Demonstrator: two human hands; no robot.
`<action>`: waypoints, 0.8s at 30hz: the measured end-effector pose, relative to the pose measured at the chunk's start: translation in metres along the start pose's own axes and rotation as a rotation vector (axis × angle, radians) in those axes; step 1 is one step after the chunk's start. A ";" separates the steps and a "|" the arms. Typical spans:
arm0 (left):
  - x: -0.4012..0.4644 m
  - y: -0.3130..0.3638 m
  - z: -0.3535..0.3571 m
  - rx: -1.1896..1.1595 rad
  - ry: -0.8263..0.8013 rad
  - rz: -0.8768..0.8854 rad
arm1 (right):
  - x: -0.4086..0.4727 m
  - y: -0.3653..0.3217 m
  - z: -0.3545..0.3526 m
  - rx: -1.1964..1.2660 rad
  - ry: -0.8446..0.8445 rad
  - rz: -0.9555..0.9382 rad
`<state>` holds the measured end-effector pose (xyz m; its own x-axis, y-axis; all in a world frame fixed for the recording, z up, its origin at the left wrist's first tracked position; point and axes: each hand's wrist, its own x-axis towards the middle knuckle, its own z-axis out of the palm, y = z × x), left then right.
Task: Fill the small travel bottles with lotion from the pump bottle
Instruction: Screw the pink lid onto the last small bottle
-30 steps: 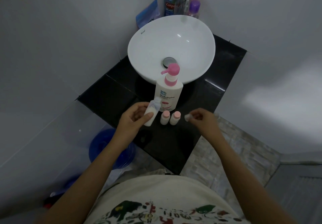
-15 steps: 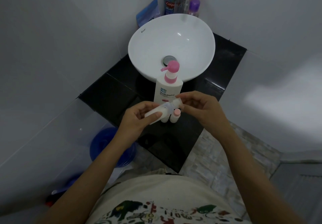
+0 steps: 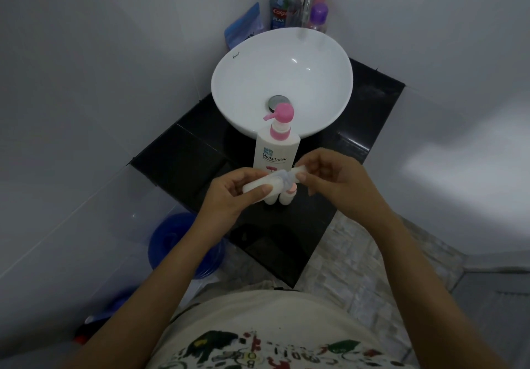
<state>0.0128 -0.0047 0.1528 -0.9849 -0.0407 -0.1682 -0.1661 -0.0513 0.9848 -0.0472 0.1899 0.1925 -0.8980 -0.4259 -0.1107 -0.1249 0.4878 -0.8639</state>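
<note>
The travel bottle [image 3: 268,182] lies almost on its side in the air between your two hands, above the front part of the black worktop [image 3: 183,162]. Your left hand [image 3: 229,193] holds its white body, with the fingers [image 3: 262,190] clamped around it and the thumb on top. Your right hand [image 3: 334,180] meets the bottle at its other end, and its fingers are pinched together on the cap end (the picture is blurred there, so I cannot tell if the cap is fully on).

Directly under the held bottle, two more small bottles [image 3: 282,198] stand upright on the worktop, just beside each other; one shows a pale pink cap. Just behind them stands the pump bottle [image 3: 275,153], white with a pink pump head, and its nozzle points to your left. It stands in front of the white round basin [image 3: 286,61], which sits on the same worktop.

At the far corner, behind the basin, you see a blue mouthwash bottle [image 3: 279,10], a small bottle with a purple cap [image 3: 319,17] and a blue pouch [image 3: 243,25] against the wall. Down on the floor at your left is a blue bucket [image 3: 177,242].
</note>
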 end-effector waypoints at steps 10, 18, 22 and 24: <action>0.000 0.004 0.002 -0.009 0.012 0.017 | -0.001 0.001 -0.006 0.033 -0.046 0.005; 0.000 0.005 0.004 -0.017 0.006 0.027 | -0.003 -0.007 -0.001 -0.053 0.024 0.079; 0.001 0.004 0.006 -0.016 0.013 0.025 | -0.004 -0.002 -0.006 0.024 -0.016 0.014; 0.001 0.004 0.006 -0.017 0.012 0.022 | -0.003 -0.003 0.000 -0.053 0.038 0.074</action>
<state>0.0108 0.0013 0.1566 -0.9877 -0.0541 -0.1470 -0.1433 -0.0675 0.9874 -0.0442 0.1899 0.1958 -0.9209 -0.3583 -0.1537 -0.0786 0.5569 -0.8269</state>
